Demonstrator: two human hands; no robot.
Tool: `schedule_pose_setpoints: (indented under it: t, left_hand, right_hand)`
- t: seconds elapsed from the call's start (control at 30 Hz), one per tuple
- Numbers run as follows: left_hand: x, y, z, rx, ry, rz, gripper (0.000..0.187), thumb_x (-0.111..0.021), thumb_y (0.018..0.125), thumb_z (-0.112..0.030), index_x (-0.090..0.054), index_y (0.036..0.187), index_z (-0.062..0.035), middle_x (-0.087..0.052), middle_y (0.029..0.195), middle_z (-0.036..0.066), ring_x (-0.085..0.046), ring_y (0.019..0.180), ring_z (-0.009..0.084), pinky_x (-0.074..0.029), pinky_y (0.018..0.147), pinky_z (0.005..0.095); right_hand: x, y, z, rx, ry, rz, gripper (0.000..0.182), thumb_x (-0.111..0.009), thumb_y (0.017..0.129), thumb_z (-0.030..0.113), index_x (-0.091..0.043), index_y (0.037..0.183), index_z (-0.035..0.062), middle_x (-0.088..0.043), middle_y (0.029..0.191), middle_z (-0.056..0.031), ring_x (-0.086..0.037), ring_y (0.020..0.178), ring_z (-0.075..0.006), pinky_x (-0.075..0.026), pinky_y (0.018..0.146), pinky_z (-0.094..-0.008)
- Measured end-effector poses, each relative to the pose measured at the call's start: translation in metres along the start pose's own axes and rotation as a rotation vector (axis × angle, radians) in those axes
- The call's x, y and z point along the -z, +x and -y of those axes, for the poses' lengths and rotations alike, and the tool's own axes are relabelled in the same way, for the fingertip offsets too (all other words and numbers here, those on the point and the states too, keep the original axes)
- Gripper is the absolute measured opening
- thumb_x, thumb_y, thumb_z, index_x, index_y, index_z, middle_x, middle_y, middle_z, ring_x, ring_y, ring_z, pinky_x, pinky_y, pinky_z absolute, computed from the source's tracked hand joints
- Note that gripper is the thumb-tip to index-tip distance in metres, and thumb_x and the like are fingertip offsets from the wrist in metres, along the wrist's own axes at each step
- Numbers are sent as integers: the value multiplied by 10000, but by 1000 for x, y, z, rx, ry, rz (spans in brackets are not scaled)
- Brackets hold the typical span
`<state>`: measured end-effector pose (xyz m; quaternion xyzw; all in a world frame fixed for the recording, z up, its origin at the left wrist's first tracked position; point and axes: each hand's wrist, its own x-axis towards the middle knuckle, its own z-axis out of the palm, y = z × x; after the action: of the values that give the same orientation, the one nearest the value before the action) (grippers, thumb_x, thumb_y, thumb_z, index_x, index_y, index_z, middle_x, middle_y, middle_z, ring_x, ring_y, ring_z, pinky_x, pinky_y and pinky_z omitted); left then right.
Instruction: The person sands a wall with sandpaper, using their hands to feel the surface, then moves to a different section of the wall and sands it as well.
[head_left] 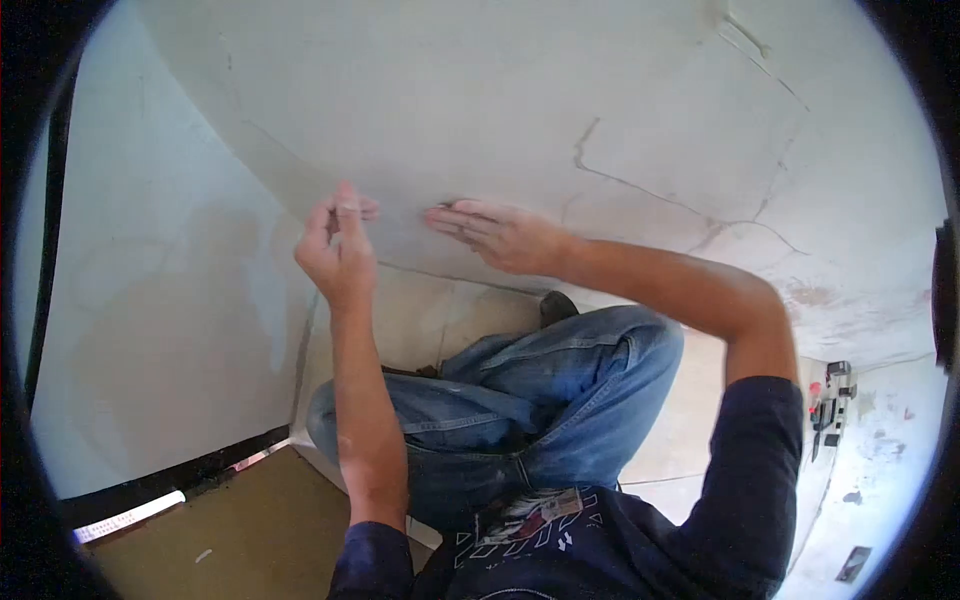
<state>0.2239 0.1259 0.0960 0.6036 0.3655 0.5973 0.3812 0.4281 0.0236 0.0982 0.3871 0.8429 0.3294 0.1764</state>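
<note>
My left hand (338,250) is raised in front of the wall (430,110), its fingers curled in and the thumb near them. Whether anything small sits between those fingers is hidden. To its right, my right hand (500,235) reaches across with straight fingers lying close together, at or very near the lower wall surface. A thin dark line shows by its fingertips, too small to tell from shadow. A gap separates the two hands. Branching cracks (650,190) run through the wall right of my right hand.
My crossed legs in blue jeans (500,400) rest on the pale tiled floor (400,310). On the left stands a white panel (160,330) with a dark lower edge. Power plugs and sockets (828,405) sit low at the right, near stained, peeling wall (885,440).
</note>
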Motion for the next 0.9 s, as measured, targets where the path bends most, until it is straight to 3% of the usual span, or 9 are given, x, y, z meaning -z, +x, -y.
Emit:
schedule_pose_setpoints:
  t: [0.17, 0.23, 0.33, 0.4, 0.53, 0.63, 0.73, 0.87, 0.9]
  left_hand:
    - [-9, -3, -5, 29, -35, 20, 299, -614, 975, -236, -676, 848, 27, -709, 749, 98, -671, 672, 152, -511, 682, 278]
    - [-16, -7, -6, 19, -46, 59, 303, -621, 971, -242, -679, 840, 25, -708, 738, 99, -674, 666, 154, -513, 670, 278]
    - [-18, -9, -8, -32, 8, 112, 307, -631, 965, -246, -682, 831, 26, -707, 719, 98, -675, 653, 154, -517, 654, 279]
    - [-19, -8, -8, -53, 31, 123, 305, -637, 961, -242, -683, 824, 26, -706, 709, 95, -676, 645, 152, -519, 647, 279]
    - [-16, -18, 3, -118, 116, 155, 296, -649, 953, -231, -678, 814, 28, -707, 707, 91, -678, 641, 151, -523, 652, 277]
    - [-14, -9, 8, -178, 189, 167, 287, -658, 947, -223, -672, 799, 23, -707, 709, 90, -680, 643, 153, -525, 657, 278]
    - [-19, -15, 3, -115, 136, 173, 280, -666, 941, -222, -669, 782, 9, -702, 700, 83, -672, 633, 154, -520, 643, 281]
    - [-28, -19, 11, -151, 137, 225, 265, -676, 931, -212, -660, 768, -4, -684, 677, 81, -657, 604, 165, -507, 607, 287]
    - [-29, -20, 9, -192, 155, 240, 263, -679, 928, -210, -658, 768, -3, -680, 673, 86, -654, 599, 170, -504, 602, 289]
  right_hand:
    - [40, -138, -31, -17, -39, 119, 648, -489, 894, 292, -379, 1495, 75, -287, 1598, -9, -262, 1461, -124, -126, 1225, -362]
    - [56, -171, -41, -18, -51, 162, 663, -466, 884, 274, -355, 1497, 48, -258, 1608, -42, -218, 1478, -119, -94, 1230, -341]
    - [52, -161, -38, -37, -93, 90, 689, -485, 863, 261, -345, 1496, 28, -268, 1602, -41, -229, 1473, -130, -111, 1229, -348]
    - [40, -119, -31, -26, 64, 172, 739, -511, 836, 251, -309, 1501, 0, -258, 1604, -60, -223, 1475, -143, -125, 1234, -362]
    - [-5, -13, 5, -31, 25, -3, 578, -536, 788, 257, -595, 1287, -27, -251, 1599, -120, -177, 1491, -235, -107, 1246, -373]
    - [-10, -4, 3, 14, 127, -81, 480, -537, 779, 268, -699, 1140, -5, -250, 1600, -121, -167, 1494, -266, -87, 1247, -370]
    - [23, -70, -14, 0, 52, 152, 671, -483, 854, 234, -377, 1472, -7, -249, 1607, -86, -181, 1496, -180, -97, 1235, -354]
    - [50, -193, -33, -32, -54, 181, 609, -479, 880, 214, -424, 1474, 93, -320, 1585, 26, -270, 1455, -83, -115, 1219, -341]
    - [51, -210, -34, -31, -66, 170, 623, -478, 873, 229, -415, 1474, 73, -298, 1594, 18, -251, 1464, -98, -108, 1222, -340]
